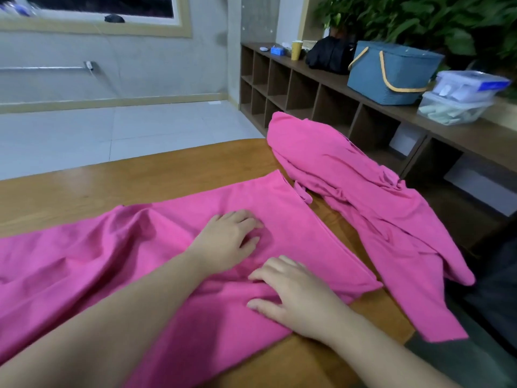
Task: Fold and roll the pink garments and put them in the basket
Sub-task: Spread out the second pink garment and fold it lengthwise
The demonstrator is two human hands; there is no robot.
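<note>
**Pink on brown wood**

Both garments are one plain, bright pink with no print: the spread garment [173,242] and the crumpled garment [363,191] beside it. The table [84,189] is warm orange-brown wood with a faint grain. The basket [389,74] is dusty blue with yellow handles and a yellow trim line. The shelf unit [307,88] is dark brown. On it stand a yellow cup [296,50], a black bag [327,57] and clear boxes [461,96] with blue clips. The floor [126,130] is pale grey tile; the plant leaves [419,21] are deep green.

Showing two bare forearms, no sleeves reaching into view; left hand [228,238] and right hand [293,296] wearing no rings, gloves or watch.
</note>
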